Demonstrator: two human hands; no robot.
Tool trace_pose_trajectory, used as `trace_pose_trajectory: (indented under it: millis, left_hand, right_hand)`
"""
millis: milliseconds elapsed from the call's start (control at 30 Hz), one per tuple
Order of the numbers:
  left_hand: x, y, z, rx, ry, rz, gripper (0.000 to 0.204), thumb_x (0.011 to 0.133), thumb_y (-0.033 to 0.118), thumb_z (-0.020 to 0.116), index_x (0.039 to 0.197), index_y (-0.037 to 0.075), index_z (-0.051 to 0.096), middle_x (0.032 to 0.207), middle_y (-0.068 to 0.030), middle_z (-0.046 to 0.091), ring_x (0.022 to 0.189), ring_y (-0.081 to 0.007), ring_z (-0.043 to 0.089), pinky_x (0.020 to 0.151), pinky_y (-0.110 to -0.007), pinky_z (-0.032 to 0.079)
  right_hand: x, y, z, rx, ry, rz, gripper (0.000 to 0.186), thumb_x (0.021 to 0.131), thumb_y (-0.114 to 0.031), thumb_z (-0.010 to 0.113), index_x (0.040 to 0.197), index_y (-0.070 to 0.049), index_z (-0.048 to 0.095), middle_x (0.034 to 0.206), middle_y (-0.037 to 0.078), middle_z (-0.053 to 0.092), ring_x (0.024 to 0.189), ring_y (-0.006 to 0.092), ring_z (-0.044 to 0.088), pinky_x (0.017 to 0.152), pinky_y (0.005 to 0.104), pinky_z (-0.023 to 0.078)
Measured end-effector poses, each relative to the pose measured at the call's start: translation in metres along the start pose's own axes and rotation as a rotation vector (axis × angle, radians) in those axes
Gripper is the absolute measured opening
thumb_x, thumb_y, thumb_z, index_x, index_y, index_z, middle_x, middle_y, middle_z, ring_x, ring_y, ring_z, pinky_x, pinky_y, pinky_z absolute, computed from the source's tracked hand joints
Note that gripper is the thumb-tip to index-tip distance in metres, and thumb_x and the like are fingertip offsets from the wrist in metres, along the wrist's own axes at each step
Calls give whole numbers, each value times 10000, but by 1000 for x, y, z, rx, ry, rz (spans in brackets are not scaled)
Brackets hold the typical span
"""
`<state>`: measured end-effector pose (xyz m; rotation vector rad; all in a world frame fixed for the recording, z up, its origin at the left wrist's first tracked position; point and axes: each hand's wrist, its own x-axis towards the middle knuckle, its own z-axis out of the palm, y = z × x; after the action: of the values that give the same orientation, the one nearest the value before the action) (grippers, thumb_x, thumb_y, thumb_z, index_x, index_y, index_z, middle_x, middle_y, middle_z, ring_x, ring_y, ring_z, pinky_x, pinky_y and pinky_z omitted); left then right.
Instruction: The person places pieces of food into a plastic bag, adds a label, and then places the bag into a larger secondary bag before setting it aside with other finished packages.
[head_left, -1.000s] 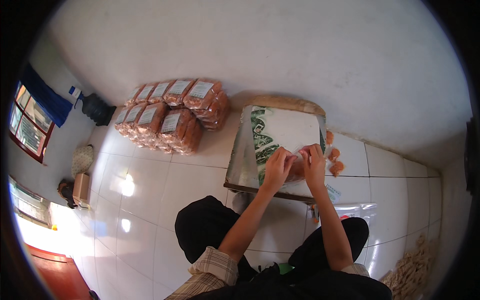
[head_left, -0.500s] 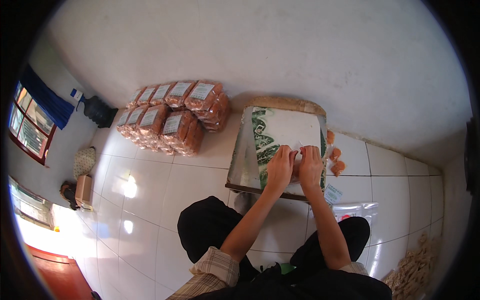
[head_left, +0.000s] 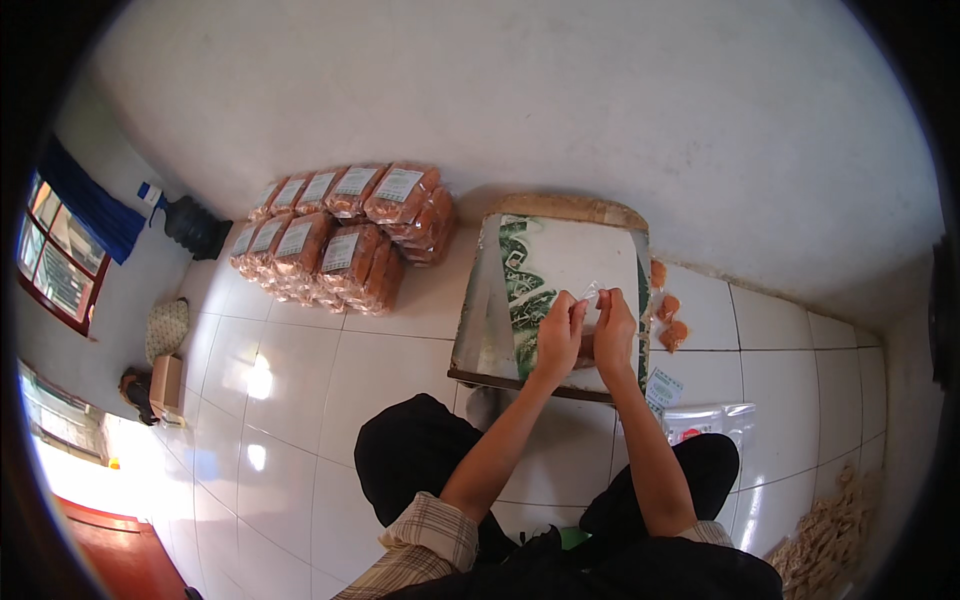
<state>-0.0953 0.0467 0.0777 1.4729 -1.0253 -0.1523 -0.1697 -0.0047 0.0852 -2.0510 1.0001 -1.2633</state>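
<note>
Over the low table (head_left: 590,250) in front of me, both hands pinch the top of a clear plastic bag (head_left: 591,291). My left hand (head_left: 560,338) grips one side with thumb and fingers pressed together. My right hand (head_left: 615,338) does the same on the other side, a small gap away. Orange-brown contents (head_left: 585,352) show between my wrists, mostly hidden by the hands. Under the bag, the tabletop carries a white sheet with a green pattern (head_left: 525,275) along its left part.
Packed bags of orange-brown pieces (head_left: 350,255) with pale labels are stacked on the tiled floor by the wall. Several loose orange-brown pieces (head_left: 672,334) lie right of the table. Printed labels (head_left: 663,388) and flat clear bags (head_left: 725,424) rest near my right knee.
The hands have stayed in nearly the same spot, still gripping the bag's top. More of the clear film now shows between the fingertips, and the thumbs point up.
</note>
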Motion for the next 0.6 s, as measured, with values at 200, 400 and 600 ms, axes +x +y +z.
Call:
trace_pose_trajectory:
  millis: [200, 400, 600]
  left_hand:
    - [6, -3, -5, 47, 18, -6, 212, 894, 124, 523, 762, 28, 388, 562, -145, 397, 468, -278, 381, 463, -354, 349]
    - [11, -1, -2, 54, 70, -21, 229, 896, 127, 522, 741, 24, 389, 545, -116, 372, 467, -206, 337, 453, -330, 326]
    - [8, -5, -5, -70, 59, 11, 251, 880, 114, 548, 711, 26, 384, 573, -68, 352, 497, -146, 328, 458, -285, 307]
  right_hand:
    - [7, -19, -24, -35, 102, -51, 125, 886, -77, 476, 973, -3, 528, 880, 156, 560, 795, 285, 548, 667, 389, 430]
    - [-44, -9, -24, -151, -47, -380, 417, 772, 15, 556, 1182, 30, 485, 1144, 169, 513, 1080, 329, 471, 921, 437, 385]
    - [-38, -4, -17, -121, -98, -336, 512, 716, 61, 585, 1213, 47, 467, 1209, 173, 484, 1126, 343, 451, 965, 442, 365]
